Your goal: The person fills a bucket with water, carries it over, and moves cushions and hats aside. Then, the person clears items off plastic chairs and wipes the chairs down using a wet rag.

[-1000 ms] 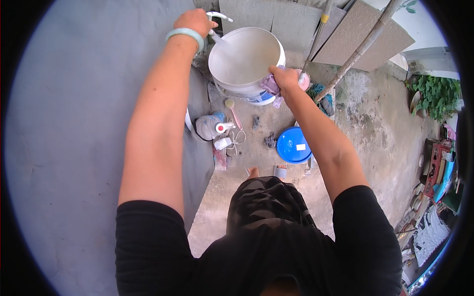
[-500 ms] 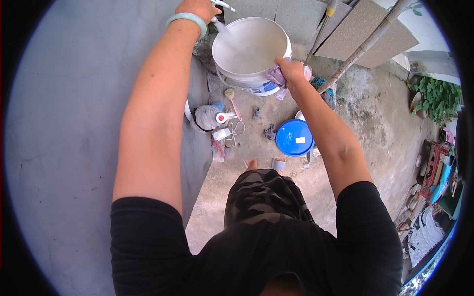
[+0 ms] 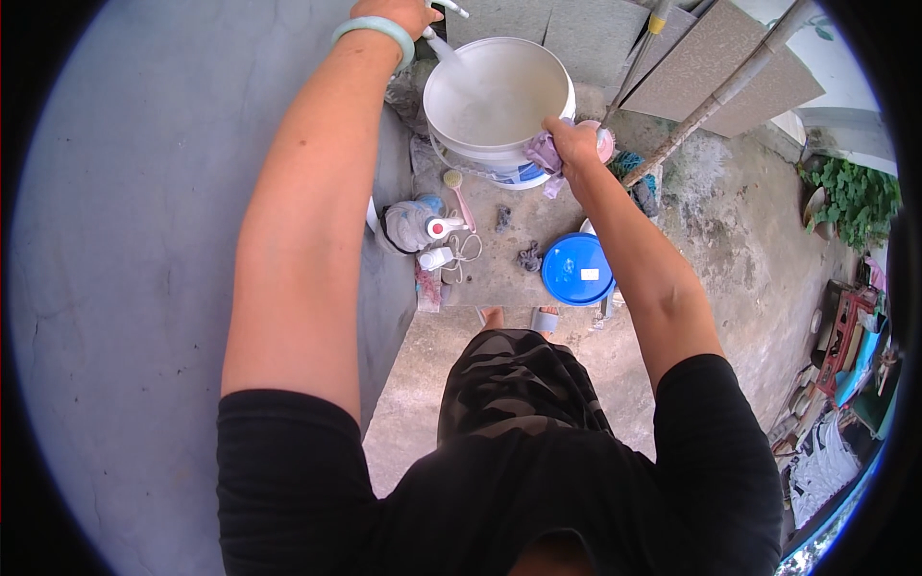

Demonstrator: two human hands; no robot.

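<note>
A large white bucket (image 3: 499, 96) stands on the concrete ground at the top middle, with water in it. My left hand (image 3: 394, 14), with a pale green bangle on the wrist, reaches up to a tap (image 3: 451, 10) at the frame's top edge; a stream of water (image 3: 444, 50) runs from it into the bucket. My right hand (image 3: 569, 142) grips the bucket's near right rim together with a purple cloth (image 3: 544, 154).
A grey concrete wall (image 3: 144, 240) fills the left. By its foot lie white bottles (image 3: 413, 226), a pink-handled brush (image 3: 459, 197) and a round blue lid (image 3: 578, 269). Long poles (image 3: 720, 96) lean against slabs at the upper right. Plants (image 3: 855, 192) and clutter sit far right.
My left hand has risen to the tap at the top edge. Water now runs into the bucket. My right hand stays on the rim with the cloth.
</note>
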